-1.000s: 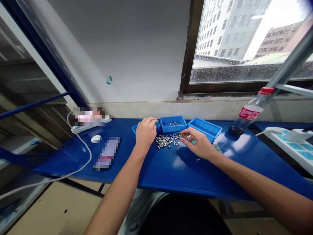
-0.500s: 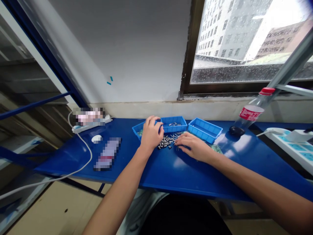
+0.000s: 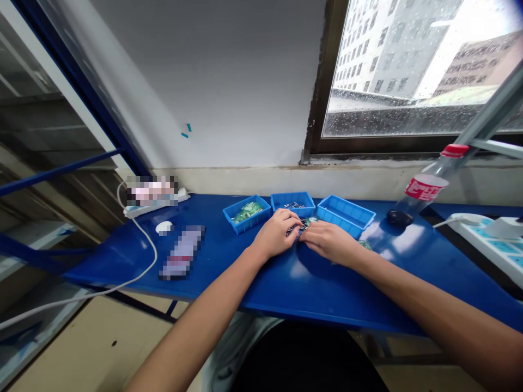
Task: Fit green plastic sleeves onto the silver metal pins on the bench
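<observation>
My left hand [image 3: 277, 235] lies cupped against the left side of a pile of small shiny metal parts [image 3: 297, 228], its thumb apart from its fingers. Facing it, my right hand [image 3: 327, 240] has its fingers bent together at the pile's right side; whatever they pinch is hidden. Both hands cover much of the pile. Behind them stands a blue bin [image 3: 292, 196] with pin-like metal pieces in it. To its left, another blue bin [image 3: 244, 224] holds green pieces that look like small circuit boards. A third blue bin [image 3: 352, 218] stands at the right.
More green pieces [image 3: 365, 244] lie partly behind my right wrist on the blue table [image 3: 229, 272]. At right are a tilted plastic bottle [image 3: 427, 188] and a power strip [image 3: 486, 234]. A blurred-out flat item [image 3: 182, 253], a white round object [image 3: 164, 227] and a cable [image 3: 153, 256] lie left.
My left hand has moved right and down from the left bin onto the pile, uncovering that bin's green contents. My right hand stays by the pile, its fingers now closer together. The view has shifted slightly.
</observation>
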Demonstrator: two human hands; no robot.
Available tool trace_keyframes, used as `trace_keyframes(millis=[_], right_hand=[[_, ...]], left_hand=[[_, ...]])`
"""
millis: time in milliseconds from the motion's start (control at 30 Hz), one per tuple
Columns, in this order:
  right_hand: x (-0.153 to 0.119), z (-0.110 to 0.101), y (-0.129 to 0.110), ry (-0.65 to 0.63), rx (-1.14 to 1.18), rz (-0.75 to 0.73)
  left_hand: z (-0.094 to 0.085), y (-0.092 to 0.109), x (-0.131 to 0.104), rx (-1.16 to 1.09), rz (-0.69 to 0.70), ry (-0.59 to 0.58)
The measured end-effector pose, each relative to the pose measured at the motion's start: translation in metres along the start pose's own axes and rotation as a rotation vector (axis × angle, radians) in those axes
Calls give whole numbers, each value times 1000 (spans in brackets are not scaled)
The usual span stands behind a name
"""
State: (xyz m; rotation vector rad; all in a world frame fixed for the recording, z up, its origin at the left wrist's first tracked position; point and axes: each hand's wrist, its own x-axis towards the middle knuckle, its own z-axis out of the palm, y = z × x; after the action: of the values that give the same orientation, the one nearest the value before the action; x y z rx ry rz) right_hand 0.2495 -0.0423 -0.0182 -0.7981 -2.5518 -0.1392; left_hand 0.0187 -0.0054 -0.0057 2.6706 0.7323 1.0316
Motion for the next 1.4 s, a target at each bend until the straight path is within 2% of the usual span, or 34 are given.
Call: trace_keyframes(millis=[133, 400, 633, 767, 1000, 1200, 1400], right_hand=[[1, 0, -3, 40, 23, 43], [1, -8, -12, 233, 217, 244], [2, -4, -16, 427, 375, 452], [2, -4, -18, 445, 462, 543], [4, -11, -19, 385, 364, 506], [6, -8, -19, 384, 382, 550], [6, -7, -21, 382, 437, 514]], left_hand=[[1, 1, 1, -17, -19, -5], [1, 5, 0, -20, -34, 8], [1, 6, -3, -100, -73, -45], [4, 0, -3, -127, -58, -1], [2, 3, -2, -204, -80, 131], [-3, 14, -2, -239, -142, 114], [-4, 23, -5, -271, -242, 87]])
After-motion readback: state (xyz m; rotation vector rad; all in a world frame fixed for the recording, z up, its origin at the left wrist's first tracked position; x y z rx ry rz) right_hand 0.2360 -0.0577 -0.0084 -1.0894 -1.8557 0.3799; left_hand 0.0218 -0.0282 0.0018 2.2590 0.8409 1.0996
